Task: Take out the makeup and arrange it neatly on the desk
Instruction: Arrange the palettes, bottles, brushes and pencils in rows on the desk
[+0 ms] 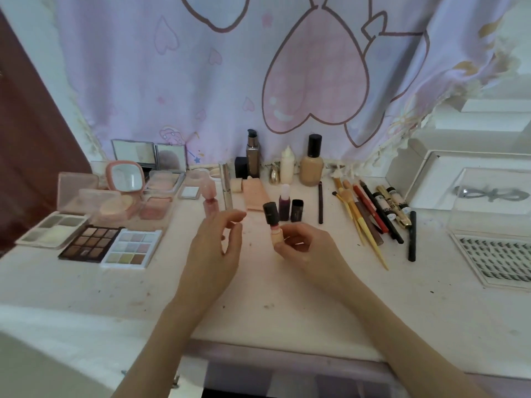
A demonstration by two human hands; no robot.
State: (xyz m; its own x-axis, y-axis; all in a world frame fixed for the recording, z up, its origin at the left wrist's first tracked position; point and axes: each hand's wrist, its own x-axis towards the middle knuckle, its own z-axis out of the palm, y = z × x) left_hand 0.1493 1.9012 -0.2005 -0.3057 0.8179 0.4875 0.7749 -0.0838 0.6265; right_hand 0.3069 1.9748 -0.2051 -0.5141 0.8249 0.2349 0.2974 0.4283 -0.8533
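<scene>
Gripping a small black-capped bottle (273, 228) at frame centre, right hand (304, 248); left hand (218, 245) hovering loosely open. Risk: toppling the upright bottles (290, 209) just behind when placing.

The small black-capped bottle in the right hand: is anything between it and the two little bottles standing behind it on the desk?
Nothing visible. The right hand holds the bottle above bare desk, just in front of the purple bottle and dark bottle. The left hand is off to the side, empty.

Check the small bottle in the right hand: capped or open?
Capped. The small peach bottle, held roughly upright in the right hand, has its dark cap on top; the left hand holds nothing.
</scene>
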